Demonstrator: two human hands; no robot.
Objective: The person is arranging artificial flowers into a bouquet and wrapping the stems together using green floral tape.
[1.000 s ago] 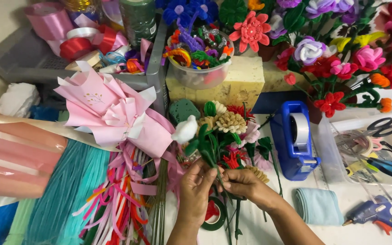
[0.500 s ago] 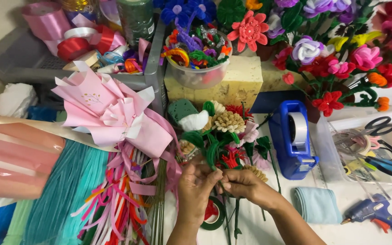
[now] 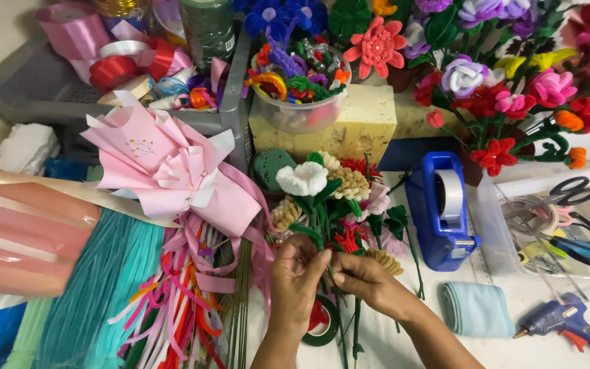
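just below the small bouquet [image 3: 332,205] my left hand [image 3: 295,277] and right hand [image 3: 363,277] meet, both pinched around its gathered green stems. it lies on the white surface [image 3: 507,342], flower heads pointing away from me. right of the bouquet stands the blue tape dispenser [image 3: 440,208]; left of it lies the pink wrapping bow [image 3: 172,171]. i think a slack grip could let the stems splay and a flower slide out.

Small bouquet [image 3: 332,205] of handmade flowers (white, tan, red, pink), green stems apparently bunched, lying on table
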